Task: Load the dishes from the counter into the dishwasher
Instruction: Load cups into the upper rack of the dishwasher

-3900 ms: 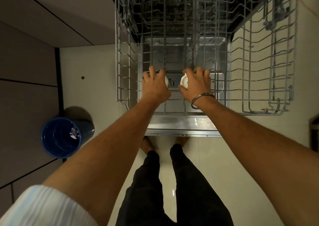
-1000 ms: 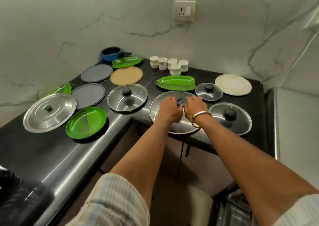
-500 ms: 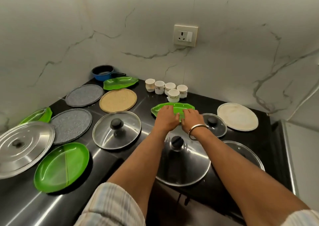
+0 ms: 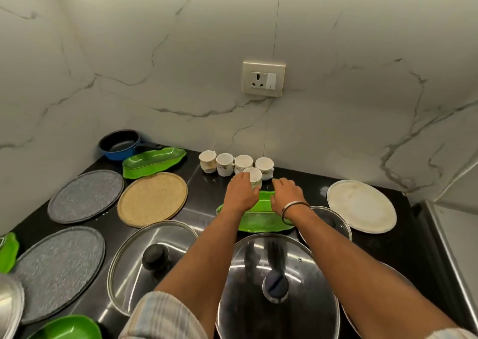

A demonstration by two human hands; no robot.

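Note:
Several small white cups stand at the back of the black counter [image 4: 207, 191]: a row [image 4: 225, 163] by the wall and one front cup [image 4: 254, 175] nearer me. My left hand [image 4: 240, 192] has its fingers on the left side of the front cup and its thumb at the cup's near base. My right hand [image 4: 285, 192] hovers just right of that cup with fingers stretched forward, holding nothing, short of the rightmost cup [image 4: 265, 167]. Both hands are above a green leaf-shaped tray [image 4: 261, 217]. The dishwasher is out of view.
Glass and steel lids [image 4: 276, 281] [image 4: 152, 258] lie under my forearms. Grey plates [image 4: 86, 195], a tan round plate [image 4: 152, 199], a white plate [image 4: 362, 205], another green tray [image 4: 154, 161] and a blue saucepan [image 4: 120, 144] crowd the counter. Marble walls close in the corner.
I turned from the dishwasher rack to the counter. Both hands travelled over the lids and green tray to the cups; the left hand now touches the front cup.

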